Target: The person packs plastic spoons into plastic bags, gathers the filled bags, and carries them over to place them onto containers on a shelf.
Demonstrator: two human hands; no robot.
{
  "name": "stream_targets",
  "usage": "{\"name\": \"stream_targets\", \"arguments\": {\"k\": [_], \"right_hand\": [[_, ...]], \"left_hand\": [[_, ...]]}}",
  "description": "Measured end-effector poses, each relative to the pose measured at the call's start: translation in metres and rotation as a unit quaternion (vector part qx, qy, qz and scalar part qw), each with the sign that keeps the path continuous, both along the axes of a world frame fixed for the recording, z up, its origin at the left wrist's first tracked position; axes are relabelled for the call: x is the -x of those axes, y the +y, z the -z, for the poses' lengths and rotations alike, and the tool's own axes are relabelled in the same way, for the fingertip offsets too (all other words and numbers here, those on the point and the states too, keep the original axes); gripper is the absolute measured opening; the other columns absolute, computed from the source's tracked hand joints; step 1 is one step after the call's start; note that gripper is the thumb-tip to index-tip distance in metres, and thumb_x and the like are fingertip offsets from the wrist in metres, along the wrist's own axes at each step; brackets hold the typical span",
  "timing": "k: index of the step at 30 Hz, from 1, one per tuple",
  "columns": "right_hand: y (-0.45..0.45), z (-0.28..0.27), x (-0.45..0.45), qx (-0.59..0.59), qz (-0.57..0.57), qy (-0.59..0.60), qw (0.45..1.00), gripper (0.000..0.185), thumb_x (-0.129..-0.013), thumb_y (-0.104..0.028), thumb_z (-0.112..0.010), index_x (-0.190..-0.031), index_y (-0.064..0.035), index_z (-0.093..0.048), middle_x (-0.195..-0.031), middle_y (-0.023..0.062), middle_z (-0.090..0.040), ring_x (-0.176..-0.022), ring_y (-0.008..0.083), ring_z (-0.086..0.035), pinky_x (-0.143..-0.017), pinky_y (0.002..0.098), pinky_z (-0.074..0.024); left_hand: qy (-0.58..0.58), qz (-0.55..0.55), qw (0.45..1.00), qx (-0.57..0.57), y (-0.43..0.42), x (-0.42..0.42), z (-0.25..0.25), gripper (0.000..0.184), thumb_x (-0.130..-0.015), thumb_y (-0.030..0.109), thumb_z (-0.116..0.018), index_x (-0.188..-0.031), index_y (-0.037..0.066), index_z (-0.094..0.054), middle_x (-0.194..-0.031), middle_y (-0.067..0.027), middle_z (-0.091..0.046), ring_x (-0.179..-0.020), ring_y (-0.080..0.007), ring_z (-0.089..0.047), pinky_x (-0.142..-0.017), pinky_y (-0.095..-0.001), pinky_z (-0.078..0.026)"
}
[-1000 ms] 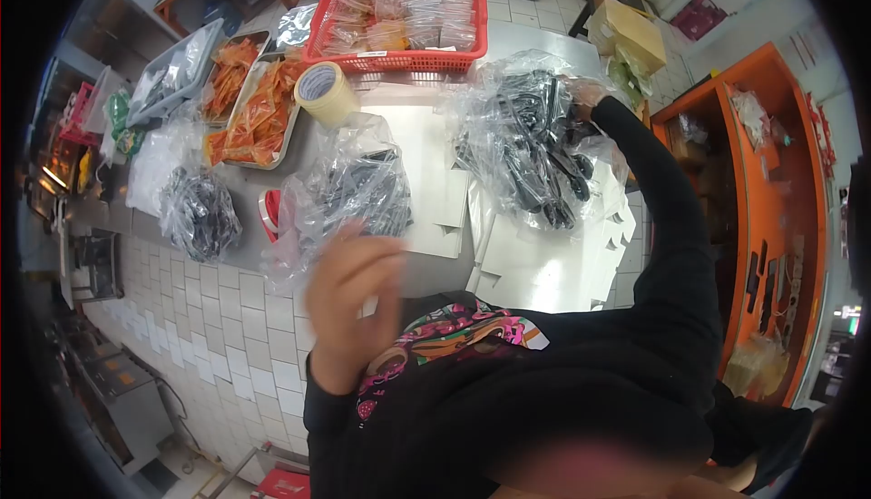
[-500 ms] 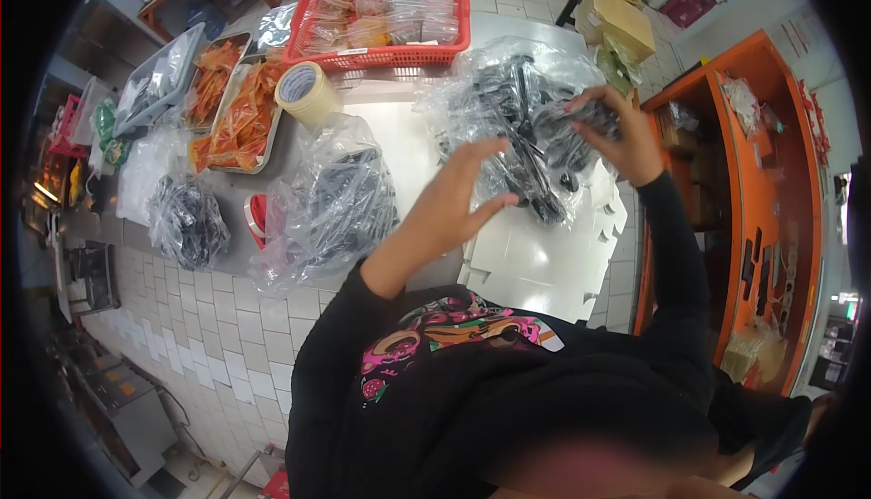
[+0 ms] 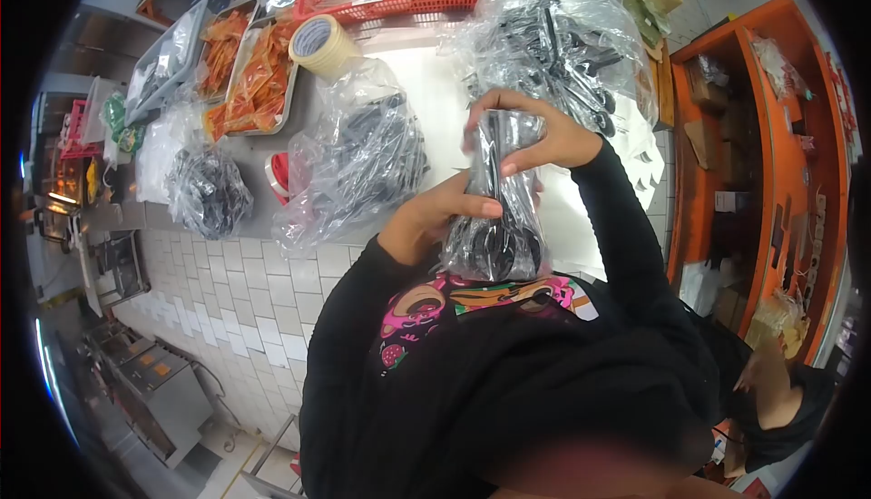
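Observation:
Close to my chest, both hands are wrapped round a bundle of black plastic spoons (image 3: 501, 195) in clear film, its rounded ends toward me. My left hand (image 3: 451, 207) grips its lower left side, thumb across the front. Higher up, my right hand (image 3: 535, 136) clasps the upper part, some fingers passing behind it. Beyond my hands, an open clear plastic bag (image 3: 626, 32) holds loose black cutlery (image 3: 553, 45). Left of my hands lies another clear bag of wrapped black pieces (image 3: 367, 150). A smaller bag of dark items (image 3: 209, 192) sits farther left.
A roll of tape (image 3: 324, 44) stands near trays of orange packets (image 3: 259, 82). Behind is a red basket (image 3: 399, 6) of small bags. An orange cabinet (image 3: 785, 163) rises on the right. Another person's arm (image 3: 778, 386) shows at lower right.
My right hand has come back from the cutlery bag toward my chest with the spoon bundle. My left hand, open before, has closed on it too. The view has shifted.

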State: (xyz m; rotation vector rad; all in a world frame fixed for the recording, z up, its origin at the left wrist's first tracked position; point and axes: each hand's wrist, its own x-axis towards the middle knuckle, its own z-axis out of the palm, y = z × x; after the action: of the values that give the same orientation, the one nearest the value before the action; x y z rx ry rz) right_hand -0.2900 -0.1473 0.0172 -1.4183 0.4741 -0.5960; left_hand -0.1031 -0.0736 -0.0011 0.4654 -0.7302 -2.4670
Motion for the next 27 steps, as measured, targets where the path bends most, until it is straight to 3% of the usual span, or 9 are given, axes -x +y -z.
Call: {"name": "stream_targets", "arguments": {"k": [1,3,4,5,7,11,17,23,27], "right_hand": [[0.006,0.001,-0.004,-0.005,-0.002,-0.001,1.000,0.051,-0.067,-0.012,-0.079,-0.109,-0.0037,-0.051,-0.103,0.0097,-0.059,-0.098,0.0202,-0.058,-0.091,0.0359,-0.0441],[0.020,-0.001,-0.014,0.153,0.263,0.097,0.948,0.047,-0.071,-0.019,-0.079,-0.109,-0.0056,-0.054,-0.107,0.0056,-0.058,-0.094,0.0164,-0.058,-0.083,0.0313,-0.0465],[0.026,0.002,-0.015,0.150,0.325,0.134,0.924,0.045,-0.071,-0.023,-0.079,-0.105,-0.0055,-0.054,-0.098,0.0049,-0.058,-0.089,0.0145,-0.057,-0.077,0.0291,-0.0483],[0.036,0.000,-0.017,0.136,0.355,0.155,0.912,0.043,-0.071,-0.022,-0.080,-0.100,-0.0048,-0.053,-0.090,0.0039,-0.056,-0.082,0.0126,-0.057,-0.071,0.0273,-0.0492],[0.058,0.000,-0.026,0.058,0.280,0.113,0.952,0.043,-0.069,-0.022,-0.081,-0.096,-0.0042,-0.052,-0.085,0.0035,-0.055,-0.078,0.0111,-0.056,-0.068,0.0262,-0.0493],[0.086,-0.007,-0.042,-0.093,0.294,0.059,0.949,0.031,-0.075,-0.013,-0.076,-0.095,-0.0005,-0.056,-0.085,0.0037,-0.061,-0.078,0.0092,-0.059,-0.070,0.0243,-0.0491],[0.098,-0.014,-0.030,-0.252,0.241,0.019,0.937,0.031,-0.082,-0.007,-0.068,-0.109,0.0044,-0.058,-0.092,0.0083,-0.068,-0.087,0.0083,-0.060,-0.079,0.0232,-0.0461],[0.110,-0.012,-0.035,-0.220,0.267,-0.018,0.938,0.027,-0.081,-0.002,-0.068,-0.105,0.0031,-0.057,-0.094,0.0033,-0.059,-0.085,0.0092,-0.057,-0.073,0.0222,-0.0471],[0.113,-0.019,-0.036,-0.231,0.232,-0.072,0.942,0.026,-0.077,0.006,-0.068,-0.098,0.0009,-0.055,-0.095,0.0042,-0.055,-0.091,0.0101,-0.056,-0.073,0.0238,-0.0497]], "left_hand": [[-0.001,-0.002,1.000,-0.005,0.002,-0.007,-0.001,0.080,-0.069,0.030,-0.076,-0.132,-0.002,-0.037,-0.117,-0.0142,-0.055,-0.108,-0.0238,-0.056,-0.093,-0.0354,-0.045],[-0.172,-0.108,0.978,-0.041,0.003,-0.020,-0.006,0.070,-0.069,0.024,-0.076,-0.125,-0.001,-0.044,-0.108,-0.0107,-0.059,-0.099,-0.0201,-0.060,-0.085,-0.0320,-0.048],[-0.212,-0.146,0.966,-0.016,0.003,-0.022,-0.009,0.065,-0.070,0.024,-0.077,-0.121,-0.001,-0.046,-0.102,-0.0082,-0.060,-0.092,-0.0168,-0.060,-0.080,-0.0282,-0.048],[-0.214,-0.148,0.965,-0.020,0.005,-0.026,-0.005,0.065,-0.070,0.024,-0.077,-0.121,-0.001,-0.046,-0.102,-0.0082,-0.060,-0.092,-0.0168,-0.060,-0.080,-0.0282,-0.048],[-0.416,-0.152,0.881,0.165,0.012,-0.031,0.005,0.063,-0.070,0.026,-0.078,-0.118,-0.001,-0.049,-0.104,-0.0085,-0.061,-0.092,-0.0152,-0.060,-0.079,-0.0286,-0.048],[-0.329,-0.208,0.905,0.175,0.036,-0.027,0.000,0.063,-0.065,0.023,-0.083,-0.115,-0.001,-0.053,-0.106,-0.0085,-0.061,-0.096,-0.0136,-0.057,-0.084,-0.0286,-0.045],[-0.302,-0.212,0.917,0.154,0.052,-0.037,-0.019,0.046,-0.077,0.009,-0.073,-0.116,-0.002,-0.052,-0.106,-0.0080,-0.061,-0.098,-0.0118,-0.057,-0.084,-0.0276,-0.045],[-0.274,-0.244,0.924,0.104,0.058,-0.035,-0.021,0.048,-0.075,0.010,-0.074,-0.115,-0.003,-0.052,-0.105,-0.0085,-0.062,-0.095,-0.0129,-0.058,-0.083,-0.0283,-0.046],[-0.324,-0.242,0.894,0.193,0.060,-0.036,-0.022,0.056,-0.069,0.013,-0.079,-0.116,-0.001,-0.051,-0.102,-0.0083,-0.063,-0.092,-0.0155,-0.060,-0.085,-0.0294,-0.046]]}}
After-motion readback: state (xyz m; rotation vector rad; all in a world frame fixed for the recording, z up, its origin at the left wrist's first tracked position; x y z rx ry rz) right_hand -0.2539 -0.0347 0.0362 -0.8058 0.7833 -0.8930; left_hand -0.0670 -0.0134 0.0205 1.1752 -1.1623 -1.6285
